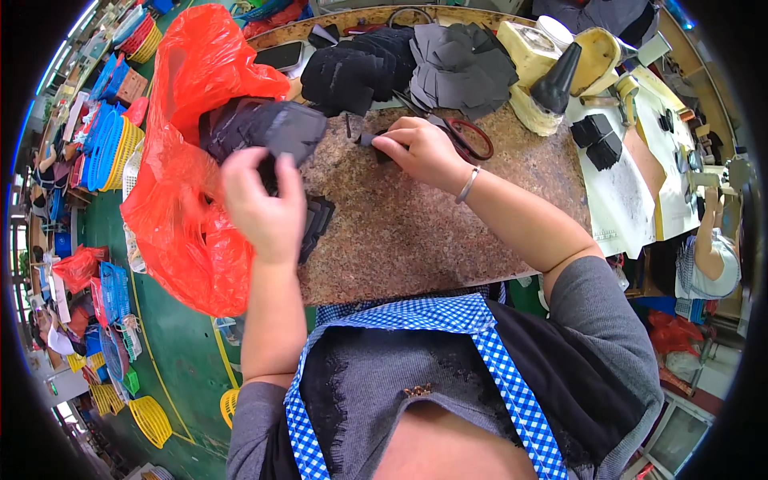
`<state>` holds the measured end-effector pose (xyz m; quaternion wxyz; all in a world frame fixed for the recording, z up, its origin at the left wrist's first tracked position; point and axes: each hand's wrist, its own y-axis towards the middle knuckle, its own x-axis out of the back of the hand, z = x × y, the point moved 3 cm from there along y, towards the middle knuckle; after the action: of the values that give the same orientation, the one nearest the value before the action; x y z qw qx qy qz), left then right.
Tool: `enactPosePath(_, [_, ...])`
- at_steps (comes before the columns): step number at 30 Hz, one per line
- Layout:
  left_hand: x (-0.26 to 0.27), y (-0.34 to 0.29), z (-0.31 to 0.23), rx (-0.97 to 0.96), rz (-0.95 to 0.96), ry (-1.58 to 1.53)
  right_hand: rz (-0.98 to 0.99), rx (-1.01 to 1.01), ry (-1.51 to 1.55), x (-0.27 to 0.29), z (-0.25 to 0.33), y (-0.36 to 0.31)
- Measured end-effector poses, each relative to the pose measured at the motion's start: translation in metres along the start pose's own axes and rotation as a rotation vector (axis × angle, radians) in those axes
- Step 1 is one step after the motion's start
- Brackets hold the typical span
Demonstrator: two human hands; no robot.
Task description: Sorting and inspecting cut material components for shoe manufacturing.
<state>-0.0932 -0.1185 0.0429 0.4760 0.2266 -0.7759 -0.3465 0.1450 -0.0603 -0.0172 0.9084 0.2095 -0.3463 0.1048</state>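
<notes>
My left hand, smeared a little by motion, has thumb and fingers apart beside a heap of flat black pieces. The heap rests on a crumpled red plastic bag at the table's left side. Whether a fingertip touches a piece is hard to see. Over the stone tabletop, my right hand is closed, its fingertips pinched on a small black piece. Scissors with red-rimmed loop handles lie just right of that hand. More dark stacked pieces sit partly behind my left wrist.
Piles of black pieces and grey pieces line the far edge near a phone-like dark slab. A black cone stands at the far right, with a bundle of black pieces beside it. Another person is at right.
</notes>
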Motion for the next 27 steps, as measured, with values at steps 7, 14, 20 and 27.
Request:
enactPosePath(7, [-0.087,-0.05,-0.049,0.324,0.55,-0.489,-0.023,-0.245,0.076,-0.01,-0.008,-0.004])
enactPosePath(14, [-0.083,-0.052,-0.054,0.014,0.659,-0.444,-0.773,0.01,0.172,0.066,0.015,-0.041])
enactPosePath(20, [-0.092,-0.037,-0.043,-0.079,0.566,-0.311,0.026,0.372,-0.422,0.037,0.053,-0.104])
enactPosePath(27, [-0.06,-0.037,-0.098,-0.266,0.629,-0.59,-0.155,0.012,-0.556,0.101,-0.047,0.012])
